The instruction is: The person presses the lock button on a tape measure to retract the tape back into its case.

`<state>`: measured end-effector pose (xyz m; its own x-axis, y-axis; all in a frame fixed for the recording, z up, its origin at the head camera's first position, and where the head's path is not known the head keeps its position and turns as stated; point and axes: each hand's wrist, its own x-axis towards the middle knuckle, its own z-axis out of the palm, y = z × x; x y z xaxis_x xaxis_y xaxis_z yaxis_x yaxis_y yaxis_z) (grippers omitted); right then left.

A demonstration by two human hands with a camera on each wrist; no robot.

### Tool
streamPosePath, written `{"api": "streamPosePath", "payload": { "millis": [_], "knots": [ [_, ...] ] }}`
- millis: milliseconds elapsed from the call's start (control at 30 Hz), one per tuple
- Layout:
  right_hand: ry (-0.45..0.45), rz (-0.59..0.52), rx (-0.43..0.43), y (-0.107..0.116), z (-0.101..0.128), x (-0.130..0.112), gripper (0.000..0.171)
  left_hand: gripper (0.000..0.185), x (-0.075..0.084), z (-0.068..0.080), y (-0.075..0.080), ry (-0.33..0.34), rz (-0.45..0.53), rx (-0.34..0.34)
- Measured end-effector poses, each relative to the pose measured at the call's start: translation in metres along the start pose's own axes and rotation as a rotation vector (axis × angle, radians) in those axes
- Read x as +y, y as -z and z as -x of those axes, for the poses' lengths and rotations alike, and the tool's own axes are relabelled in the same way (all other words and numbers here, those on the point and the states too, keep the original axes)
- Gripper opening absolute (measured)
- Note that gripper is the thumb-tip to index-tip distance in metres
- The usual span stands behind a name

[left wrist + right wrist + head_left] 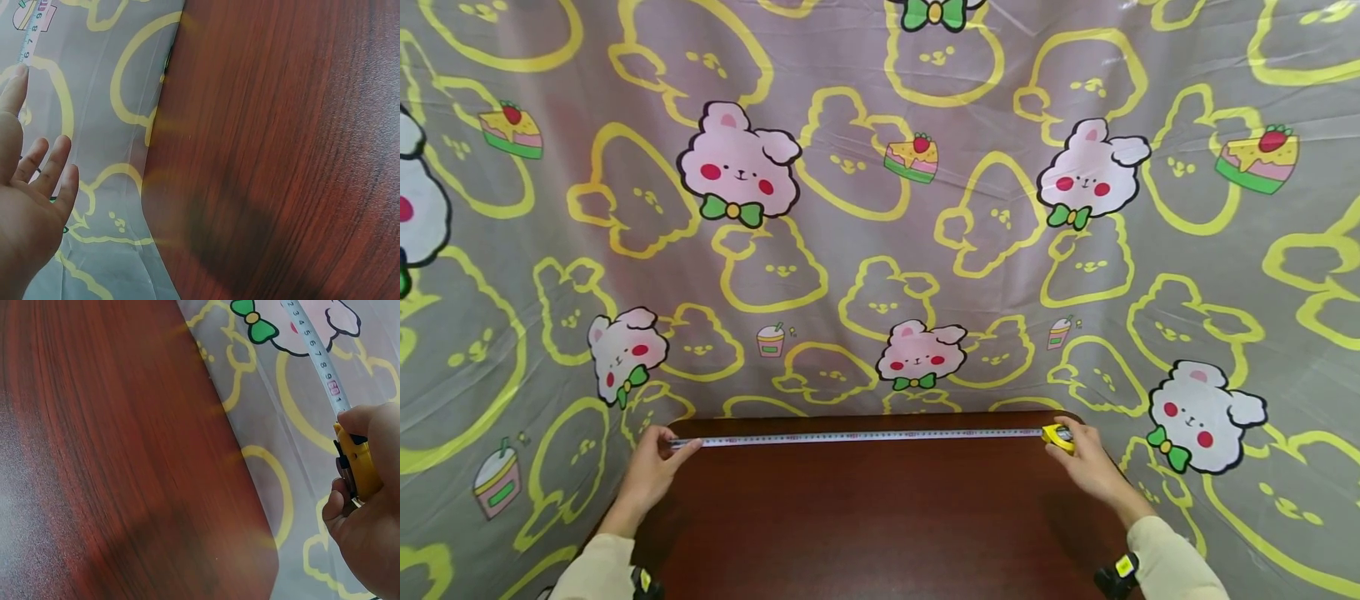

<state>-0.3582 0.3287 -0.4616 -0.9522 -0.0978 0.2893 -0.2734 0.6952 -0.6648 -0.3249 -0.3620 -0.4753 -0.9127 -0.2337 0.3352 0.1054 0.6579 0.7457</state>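
Note:
A white tape measure blade stretches nearly level between my two hands near the table's far edge. Its left end is pinched between the thumb and fingers of my left hand; in the left wrist view the thumb lies along the numbered blade, and the pinching index finger is hidden. On the right, my right hand grips the yellow tape measure case. Close up in the right wrist view, the thumb sits on top of the case where the blade comes out, with fingers curled beneath.
Below the tape spreads a dark reddish-brown wood-grain table with rounded far corners. Grey cloth printed with rabbits, cakes and cups hangs around its back and both sides. Black devices with yellow labels are strapped to both wrists.

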Motion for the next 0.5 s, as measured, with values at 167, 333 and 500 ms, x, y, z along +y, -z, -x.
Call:
{"api": "streamPosePath", "payload": {
  "millis": [167,333,500],
  "knots": [
    [0.028,-0.005,-0.004,-0.0038,0.0005,-0.0007,0.056,0.049,0.0015,0.0022,-0.0015,0.002,0.005,-0.011],
    [0.042,0.002,-0.005,-0.0065,0.0005,-0.0011,0.055,0.051,0.0014,0.0018,-0.0032,-0.006,0.013,-0.028],
    [0.032,0.006,-0.015,-0.0078,0.0008,-0.0031,0.055,0.052,0.0019,0.0022,-0.0049,0.002,0.007,-0.042]
  ]
}}
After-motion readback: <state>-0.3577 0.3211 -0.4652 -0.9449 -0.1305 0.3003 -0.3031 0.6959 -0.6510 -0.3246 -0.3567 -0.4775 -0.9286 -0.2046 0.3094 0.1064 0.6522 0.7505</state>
